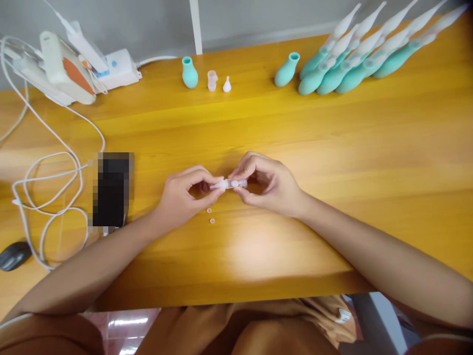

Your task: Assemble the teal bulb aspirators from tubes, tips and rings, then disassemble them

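Note:
Both my hands meet over the middle of the wooden table [332, 148]. My left hand [185, 197] pinches the pointed end of a small clear plastic piece [229, 184]. My right hand [268, 185] is closed on the other end of the same piece. Two tiny white rings [210, 216] lie on the table just below my left hand's fingers.
At the back stand a teal bulb [189, 73], a small clear cup [212, 80] and a white tip [226, 85]. Back right lies another teal bulb [287, 70] beside several assembled teal bulbs with long white nozzles [354, 59]. A dark phone [111, 190], white cables [48, 197], a power strip [118, 69] and a mouse [14, 255] are on the left.

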A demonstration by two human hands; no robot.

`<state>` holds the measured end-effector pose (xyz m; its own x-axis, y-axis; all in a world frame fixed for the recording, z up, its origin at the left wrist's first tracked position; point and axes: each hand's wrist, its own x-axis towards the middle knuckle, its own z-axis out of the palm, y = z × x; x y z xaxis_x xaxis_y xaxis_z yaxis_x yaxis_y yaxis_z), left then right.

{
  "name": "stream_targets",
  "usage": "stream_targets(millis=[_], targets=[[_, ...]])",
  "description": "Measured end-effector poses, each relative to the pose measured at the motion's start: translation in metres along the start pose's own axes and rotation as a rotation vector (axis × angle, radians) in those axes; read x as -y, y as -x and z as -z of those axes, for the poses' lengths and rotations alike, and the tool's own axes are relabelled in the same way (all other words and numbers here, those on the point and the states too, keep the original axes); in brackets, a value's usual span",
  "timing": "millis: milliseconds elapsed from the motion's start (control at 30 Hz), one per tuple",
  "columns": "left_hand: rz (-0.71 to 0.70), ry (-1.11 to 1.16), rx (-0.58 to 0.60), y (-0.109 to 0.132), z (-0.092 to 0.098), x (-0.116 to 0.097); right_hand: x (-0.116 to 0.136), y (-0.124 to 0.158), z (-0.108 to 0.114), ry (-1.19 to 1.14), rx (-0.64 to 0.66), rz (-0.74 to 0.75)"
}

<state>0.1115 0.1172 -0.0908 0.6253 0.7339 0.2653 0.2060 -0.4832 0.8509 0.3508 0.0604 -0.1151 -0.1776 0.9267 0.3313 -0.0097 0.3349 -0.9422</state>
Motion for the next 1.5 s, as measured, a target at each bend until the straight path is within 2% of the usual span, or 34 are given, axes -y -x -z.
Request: stream_targets(millis=[367,600,1233,1500], targets=[[0.128,0.104,0.055,0.003,0.001,0.006,0.002,0.001,0.002,-0.018,0.017,0.034],[0.139,0.134,0.071,0.005,0.002,0.005,0.003,0.004,0.002,0.099,0.016,0.099],[-0.14,0.056,0.053,0.003,0.002,0.006,0.014,0.003,0.005,0.245,0.075,0.239],[-0.163,0.029,0.054,0.002,0.003,0.004,0.015,0.002,0.005,0.231,0.086,0.228]])
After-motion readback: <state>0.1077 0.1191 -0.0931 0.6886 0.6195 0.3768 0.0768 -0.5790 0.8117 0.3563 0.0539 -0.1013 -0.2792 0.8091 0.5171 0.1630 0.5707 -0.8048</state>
